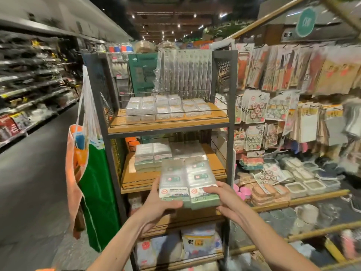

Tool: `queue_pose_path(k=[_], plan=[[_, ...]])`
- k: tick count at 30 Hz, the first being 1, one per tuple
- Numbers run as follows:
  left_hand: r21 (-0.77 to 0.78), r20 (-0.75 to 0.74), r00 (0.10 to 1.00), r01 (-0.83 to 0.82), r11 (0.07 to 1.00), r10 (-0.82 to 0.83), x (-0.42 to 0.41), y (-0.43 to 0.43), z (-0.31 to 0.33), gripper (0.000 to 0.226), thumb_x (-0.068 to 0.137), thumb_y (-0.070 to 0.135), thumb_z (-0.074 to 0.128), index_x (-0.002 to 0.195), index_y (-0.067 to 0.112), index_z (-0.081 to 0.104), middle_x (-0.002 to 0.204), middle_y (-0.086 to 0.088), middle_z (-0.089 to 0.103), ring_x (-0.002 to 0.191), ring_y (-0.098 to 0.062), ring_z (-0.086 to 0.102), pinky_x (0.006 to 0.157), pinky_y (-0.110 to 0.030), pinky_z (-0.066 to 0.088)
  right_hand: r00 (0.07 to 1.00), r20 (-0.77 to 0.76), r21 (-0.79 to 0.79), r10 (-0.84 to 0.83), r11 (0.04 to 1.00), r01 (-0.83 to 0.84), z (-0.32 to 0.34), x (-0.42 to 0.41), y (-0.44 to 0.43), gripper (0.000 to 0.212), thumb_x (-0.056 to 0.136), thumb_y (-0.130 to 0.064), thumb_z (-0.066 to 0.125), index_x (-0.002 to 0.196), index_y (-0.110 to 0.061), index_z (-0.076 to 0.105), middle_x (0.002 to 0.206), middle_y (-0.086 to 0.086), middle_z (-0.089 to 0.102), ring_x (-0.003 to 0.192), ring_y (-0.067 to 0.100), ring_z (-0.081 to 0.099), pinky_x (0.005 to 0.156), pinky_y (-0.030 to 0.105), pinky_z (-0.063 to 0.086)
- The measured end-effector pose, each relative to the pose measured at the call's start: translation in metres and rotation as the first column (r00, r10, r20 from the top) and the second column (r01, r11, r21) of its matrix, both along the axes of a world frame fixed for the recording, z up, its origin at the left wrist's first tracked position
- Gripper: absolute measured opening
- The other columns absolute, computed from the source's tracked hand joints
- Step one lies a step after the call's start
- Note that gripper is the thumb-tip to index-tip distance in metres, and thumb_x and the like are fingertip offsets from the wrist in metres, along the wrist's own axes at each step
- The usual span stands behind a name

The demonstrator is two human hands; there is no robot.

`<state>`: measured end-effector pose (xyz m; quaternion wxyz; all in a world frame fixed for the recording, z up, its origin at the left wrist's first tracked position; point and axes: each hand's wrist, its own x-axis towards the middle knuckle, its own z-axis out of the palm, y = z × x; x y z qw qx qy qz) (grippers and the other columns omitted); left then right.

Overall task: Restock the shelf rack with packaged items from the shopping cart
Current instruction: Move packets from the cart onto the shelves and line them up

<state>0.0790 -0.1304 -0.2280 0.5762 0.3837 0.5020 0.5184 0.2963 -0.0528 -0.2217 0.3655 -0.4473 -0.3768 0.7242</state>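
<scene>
Clear plastic packs (187, 178): a double stack with green bases and white labels, held in the air just in front of the middle shelf and not yet set down.
Left hand (156, 200): curled under the near left corner of the stack, thumb up its side; the stack is gripped.
Right hand (220, 194): closed on the near right corner, thumb laid over the labels; the stack is gripped from this side too.
Shelf rack (232, 118): dark metal frame fitted with wooden boards and wire rails.
Top shelf (168, 126): filled across with small clear boxes (168, 108); judged to be stocked.
Middle shelf (136, 177): a similar pile (153, 155) is seen at the rear left; bare wood is shown at the front left and along the right edge.
Lower shelves: largely hidden by the arms; soft bagged goods (195, 245) are seen at the bottom.
Shopping cart: not in view; what remains in it cannot be told.
Progress: judged partway, with one load about to be placed.
Remaining: the held stack is to be slid in beside the rear pile; room is left for more.
Surroundings: a green and orange bag (97, 182) is hung on the rack's left side.
</scene>
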Motion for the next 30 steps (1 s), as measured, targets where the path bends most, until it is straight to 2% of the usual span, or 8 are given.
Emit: queue_pose_path(k=[6,10,14,18,21,25,27,30], plan=[[0.027,-0.238,0.971,0.038,0.999,-0.03,-0.003,0.086,0.006,0.095,0.053,-0.002,0.09,0.129,0.026,0.042,0.115,-0.002,0.07,0.105,-0.016,0.067,0.086,-0.036,0.057,0.997,0.033,0.049,-0.067,0.997,0.065,0.003,-0.007,0.068,0.023,0.089,-0.002,0.061,0.112,-0.005,0.061,0.103,0.016,0.072,0.101,0.031,0.068,0.1,0.047,0.047],[-0.019,-0.363,0.932,-0.003,1.0,-0.004,-0.011,0.163,-0.006,0.123,0.028,0.033,0.1,0.133,0.029,0.035,0.114,0.001,0.07,0.107,-0.02,0.066,0.097,-0.049,0.05,0.984,0.127,0.093,-0.124,0.989,0.112,-0.004,-0.019,0.133,0.019,0.089,-0.006,0.063,0.108,-0.009,0.061,0.102,0.014,0.072,0.092,0.026,0.069,0.092,0.044,0.052],[-0.028,-0.497,0.868,-0.027,0.999,0.009,-0.013,0.228,-0.008,0.126,0.025,0.042,0.098,0.132,0.029,0.032,0.114,0.001,0.068,0.109,-0.019,0.063,0.1,-0.047,0.048,0.946,0.265,0.202,-0.186,0.97,0.134,-0.011,-0.031,0.192,0.03,0.089,-0.015,0.066,0.113,-0.01,0.048,0.113,0.009,0.061,0.099,0.023,0.062,0.092,0.039,0.052],[-0.074,-0.77,0.633,0.045,0.996,-0.085,-0.008,0.249,-0.006,0.1,0.052,0.041,0.09,0.128,0.026,0.028,0.119,0.005,0.061,0.112,-0.019,0.057,0.1,-0.036,0.045,0.854,0.468,0.328,-0.227,0.942,0.071,-0.026,-0.037,0.223,0.034,0.093,-0.022,0.062,0.12,-0.017,0.043,0.112,-0.002,0.054,0.095,0.017,0.057,0.055,0.008,0.045],[-0.074,-0.932,0.355,0.021,0.997,-0.076,-0.008,0.265,-0.009,0.092,0.061,0.057,0.081,0.132,0.023,0.033,0.124,-0.002,0.053,0.114,-0.022,0.051,0.097,-0.036,0.046,0.79,0.57,0.394,-0.225,0.919,-0.023,-0.045,-0.043,0.248,0.029,0.09,-0.039,0.059,0.112,-0.03,0.043,0.112,0.002,0.063,0.093,0.017,0.063,0.08,0.037,0.055],[-0.094,-0.965,-0.244,-0.029,0.995,-0.098,-0.016,0.274,-0.01,0.1,0.065,0.094,0.039,0.128,0.016,0.049,0.122,-0.01,0.054,0.111,-0.025,0.049,0.101,-0.04,0.038,0.666,0.711,0.4,-0.226,0.909,-0.118,-0.06,-0.05,0.264,0.046,0.096,-0.042,0.049,0.132,-0.013,0.046,0.13,0.01,0.055,0.118,0.029,0.053,0.097,0.035,0.042],[-0.115,-0.932,-0.342,-0.027,0.993,-0.117,-0.021,0.274,-0.011,0.094,0.072,0.09,0.029,0.118,0.013,0.056,0.127,-0.011,0.056,0.117,-0.026,0.05,0.106,-0.044,0.034,0.662,0.719,0.388,-0.21,0.912,-0.132,-0.065,-0.053,0.268,0.052,0.097,-0.045,0.046,0.136,-0.011,0.044,0.134,0.01,0.053,0.122,0.029,0.051,0.1,0.037,0.04],[-0.112,-0.928,-0.355,-0.033,0.993,-0.116,-0.023,0.277,-0.017,0.087,0.079,0.085,0.024,0.113,0.012,0.057,0.125,-0.011,0.058,0.116,-0.025,0.052,0.106,-0.044,0.035,0.668,0.72,0.382,-0.189,0.911,-0.153,-0.073,-0.059,0.278,0.053,0.096,-0.048,0.044,0.138,-0.014,0.042,0.133,0.008,0.054,0.119,0.027,0.054,0.099,0.041,0.045]])
